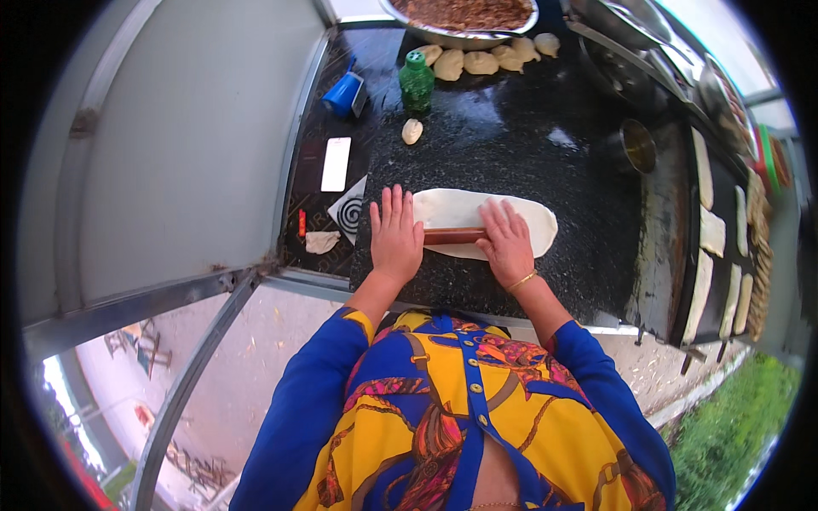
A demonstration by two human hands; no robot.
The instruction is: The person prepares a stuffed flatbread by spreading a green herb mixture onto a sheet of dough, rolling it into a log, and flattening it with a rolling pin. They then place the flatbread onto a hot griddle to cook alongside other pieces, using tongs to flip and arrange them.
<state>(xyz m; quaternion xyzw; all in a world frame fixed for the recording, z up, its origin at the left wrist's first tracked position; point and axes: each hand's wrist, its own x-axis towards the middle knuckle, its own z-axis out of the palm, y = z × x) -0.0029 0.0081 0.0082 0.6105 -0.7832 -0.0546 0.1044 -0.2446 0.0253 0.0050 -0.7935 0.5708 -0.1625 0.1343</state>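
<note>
A flattened oval sheet of dough [454, 207] lies on the black speckled stone counter [447, 153] before me. Across its near part rests a brown wooden rolling pin [454, 236]. My left hand [395, 233] lies flat, fingers extended, over the pin's left end and beside the dough's left edge. Over the pin's right end is my right hand [508, 236], its fingers slightly blurred and spread above the dough. Both palms press on the pin from above, neither closed around it. A small dough ball [412, 131] sits beyond the left hand, near a green bottle [416, 83].
Several dough balls [480, 62] line the base of a metal basin of filling [470, 38]. A phone [336, 164] and a blue object [345, 92] lie left. At right are a metal cup [638, 147] and a griddle [719, 281] with dough strips.
</note>
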